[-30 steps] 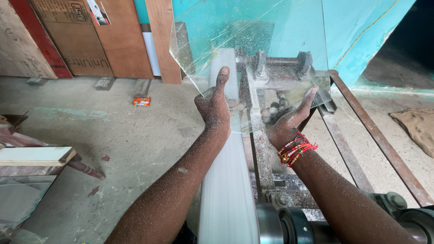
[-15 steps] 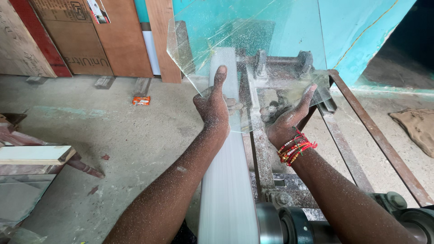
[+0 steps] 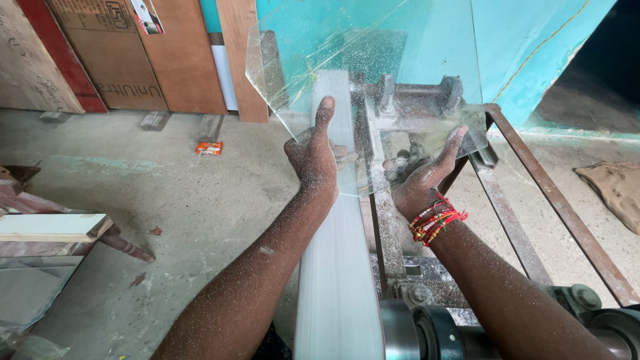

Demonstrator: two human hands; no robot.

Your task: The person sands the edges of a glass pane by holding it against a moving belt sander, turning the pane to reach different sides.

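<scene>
Roller: a grey drum [image 3: 400, 333] sat at the 6 o'clock edge, nearest the person, with the pale belt [image 3: 337, 267] running from it toward 12 o'clock.
Left hand: the left hand [image 3: 313, 157] was pressed flat against the near face of the glass sheet [image 3: 373, 73], fingers extended and close together, thumb hooked round the lower edge; forearm speckled with fine dust.
Right hand: the right hand [image 3: 420, 177] cupped the sheet's lower edge from beneath at 3 o'clock of the left hand, palm up, fingers half curled behind the glass; red bead bracelets [image 3: 437, 220] ringed the wrist.
Glass sheet: clear, dust-flecked, tilted with its upper edge away from the person, held by both hands directly above the belt; whether its edge touched the belt could not be told.
Frame: rusty steel rails [image 3: 560, 207] ran at 2 o'clock.
Floor: a small orange wrapper [image 3: 209, 148] lay at 10 o'clock on the concrete.
Wall: brown boards [image 3: 120, 60] leaned at 11 o'clock.
</scene>
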